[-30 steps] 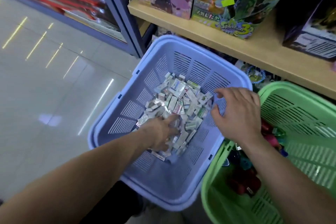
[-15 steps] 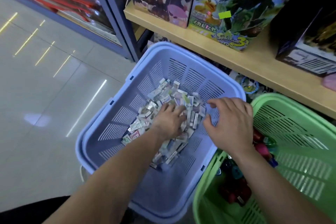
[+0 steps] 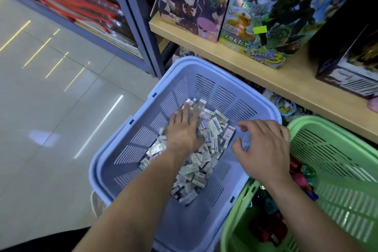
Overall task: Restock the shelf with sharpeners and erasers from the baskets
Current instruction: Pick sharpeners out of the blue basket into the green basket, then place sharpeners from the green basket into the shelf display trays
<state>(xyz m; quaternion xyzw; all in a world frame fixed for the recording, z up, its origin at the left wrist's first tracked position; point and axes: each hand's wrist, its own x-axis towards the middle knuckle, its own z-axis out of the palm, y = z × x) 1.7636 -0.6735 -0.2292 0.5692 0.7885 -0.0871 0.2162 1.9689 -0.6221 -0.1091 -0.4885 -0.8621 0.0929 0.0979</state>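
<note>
The left hand (image 3: 184,129) lies flat on the erasers (image 3: 212,131) heaped in the blue basket (image 3: 143,139), its grip apart, probably to rake a handful together. The right hand (image 3: 263,149) hovers over the basket's right wall, fingers spread and holding nothing, below the shelf (image 3: 266,80).

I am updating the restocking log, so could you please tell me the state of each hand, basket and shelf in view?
blue basket: holds a loose heap of erasers.
left hand: fingers straight, pressing flat on the erasers.
right hand: fingers spread, loosely curled, holding nothing.
green basket: small coloured items at its bottom.
shelf: stocked with upright boxes.
</note>
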